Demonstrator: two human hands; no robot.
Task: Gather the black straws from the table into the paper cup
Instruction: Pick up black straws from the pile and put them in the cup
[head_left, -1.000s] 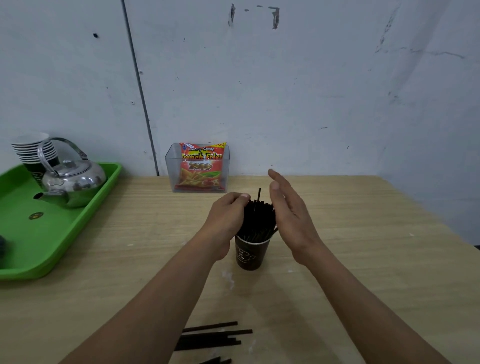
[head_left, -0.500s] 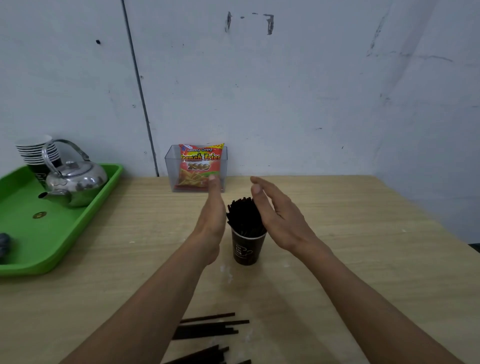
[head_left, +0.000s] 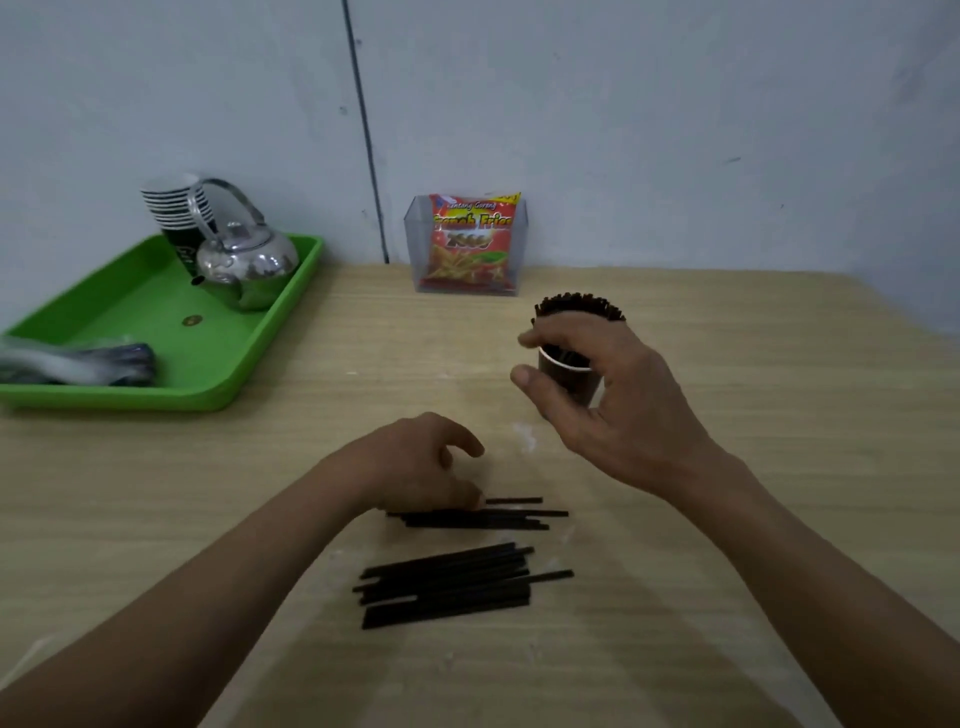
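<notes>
Pale wooden table (head_left: 753, 467) against a grey-white wall (head_left: 623, 130); we list the contents by clock position from the table's middle.

- 10 o'clock: green tray (head_left: 156, 400) bearing a metal kettle (head_left: 247, 265) and a stack of cups (head_left: 171, 208).
- 12 o'clock: clear box (head_left: 415, 249) holding a red snack packet (head_left: 470, 239).
- 1 o'clock: paper cup (head_left: 569, 379), upright, packed with standing straws (head_left: 579, 306).
- 6 o'clock: two loose lots lying flat, well short of the cup: the far bundle (head_left: 498, 518) and, nearer us, the near bundle (head_left: 447, 584), which is larger.
- Left hand (head_left: 410, 467): fingers curled down onto the 9 o'clock end of the far bundle. Its fingertips are hidden, so we cannot tell whether it already pinches any straws.
- Right hand (head_left: 618, 415): thumb and forefinger spread in a C in front of the cup, holding nothing we can see. We cannot tell whether it touches the cup.

Step in hand, as we judge it: lifting the far bundle. To do it well, we would square the ends against the table, close on the whole lot at once, and tip it upright before reaching the rim. We would steady the cup with the right hand, since it is crowded and a sideways push could topple it. The near bundle is left for after.
</notes>
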